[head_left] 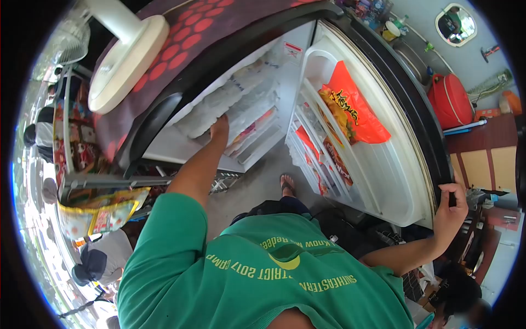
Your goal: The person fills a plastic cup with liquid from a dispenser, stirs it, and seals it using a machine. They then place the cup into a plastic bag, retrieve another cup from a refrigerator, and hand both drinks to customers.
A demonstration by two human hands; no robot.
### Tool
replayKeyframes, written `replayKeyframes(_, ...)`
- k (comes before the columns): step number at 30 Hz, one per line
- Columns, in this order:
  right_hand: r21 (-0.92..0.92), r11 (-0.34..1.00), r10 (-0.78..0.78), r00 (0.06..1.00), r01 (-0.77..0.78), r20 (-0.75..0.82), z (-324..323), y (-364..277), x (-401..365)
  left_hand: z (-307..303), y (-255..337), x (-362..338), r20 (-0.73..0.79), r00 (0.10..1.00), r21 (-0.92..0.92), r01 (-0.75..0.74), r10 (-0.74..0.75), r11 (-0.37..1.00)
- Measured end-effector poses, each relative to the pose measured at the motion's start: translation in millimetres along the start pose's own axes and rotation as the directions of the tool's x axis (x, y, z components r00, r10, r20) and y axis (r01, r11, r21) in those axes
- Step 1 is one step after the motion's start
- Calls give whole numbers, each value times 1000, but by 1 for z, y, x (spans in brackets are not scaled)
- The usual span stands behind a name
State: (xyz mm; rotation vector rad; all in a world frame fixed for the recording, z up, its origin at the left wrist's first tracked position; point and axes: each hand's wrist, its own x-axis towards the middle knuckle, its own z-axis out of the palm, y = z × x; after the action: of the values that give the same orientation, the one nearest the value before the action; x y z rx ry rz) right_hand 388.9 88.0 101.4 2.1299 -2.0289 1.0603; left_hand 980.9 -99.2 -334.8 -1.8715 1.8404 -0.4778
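My left hand (pixel 220 130) reaches into an upright freezer (pixel 279 93), against the frosty shelves. Its fingers are mostly hidden, so whether it holds anything does not show. Around it lie frost-covered clear packs (pixel 205 109) on the upper shelf, with coloured packs (pixel 246 131) lower down. My right hand (pixel 452 200) has its fingers curled on the outer edge of the open freezer door (pixel 402 200). A red food packet (pixel 364 118) with black lettering leans in the door's top rack. Further red packets (pixel 337 159) stand in the racks below.
A white fan base (pixel 129 66) stands on the freezer's dotted cover (pixel 189 41). To the left are a rack (pixel 109 181) with hanging packs and a person in a cap (pixel 90 263). A red round container (pixel 449 101) stands at right, and another person's dark head (pixel 460 288) is lower right.
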Motion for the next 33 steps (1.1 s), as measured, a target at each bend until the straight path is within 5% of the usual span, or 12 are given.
replayKeyframes(7,-261,965,-31,974,-29,-225,52,-8,25,31,7,14,-167,983,306,-15,70,952)
replayKeyframes(9,-121,952,-284,667,281,-689,93,-28,20,-27,24,-22,-20,1000,285,6,0,958)
replayKeyframes(11,-25,704,-553,526,709,-646,130,-31,3,-62,35,-37,224,973,193,-93,49,977)
replayKeyframes(12,162,678,-555,644,717,-527,142,-61,2,-80,36,-50,232,972,198,-92,45,976)
replayKeyframes(18,696,601,-659,737,392,153,315,-93,-3,-231,-5,-136,-19,995,-473,-91,94,876)
replayKeyframes(21,677,620,-707,657,397,262,350,-108,-7,-244,-31,-157,-199,977,-876,-212,77,434)
replayKeyframes(22,728,658,-692,533,190,487,348,-118,-1,-259,-41,-163,-101,988,-983,-117,117,139)
replayKeyframes(23,710,704,-662,344,-20,666,347,-125,2,-267,-46,-168,-23,983,-986,8,181,-167)
replayKeyframes(27,636,771,-580,455,38,676,341,-140,9,-245,-50,-161,-176,983,-938,-150,56,-311)
replayKeyframes(29,672,740,-561,522,-31,642,341,-135,6,-233,-49,-156,-181,978,-659,-197,-101,-726)
replayKeyframes(31,703,704,-520,601,-100,607,332,-131,7,-198,-45,-146,182,921,-799,-65,-344,-598)
replayKeyframes(33,847,174,-537,673,-502,509,311,-128,17,-167,-43,-130,205,737,-979,160,-644,-129)
